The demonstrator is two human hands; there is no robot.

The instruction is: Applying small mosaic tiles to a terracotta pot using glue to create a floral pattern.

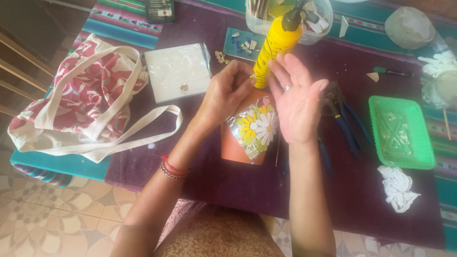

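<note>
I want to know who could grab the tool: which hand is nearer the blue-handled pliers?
Right. The right hand lies just beside the pliers; the left hand sits farther off, across the terracotta pot.

Bare forearms, red bead bracelets (173, 169) on left wrist, ring (286, 87) on right hand

Yellow glue bottle (276, 45) — black cap

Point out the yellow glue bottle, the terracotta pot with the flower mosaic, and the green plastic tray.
yellow glue bottle (276, 47), head view, on the middle of its yellow body.
terracotta pot (234, 145), head view, on its bare orange side left of the mosaic.
green plastic tray (399, 102), head view, on its upper rim.
</note>
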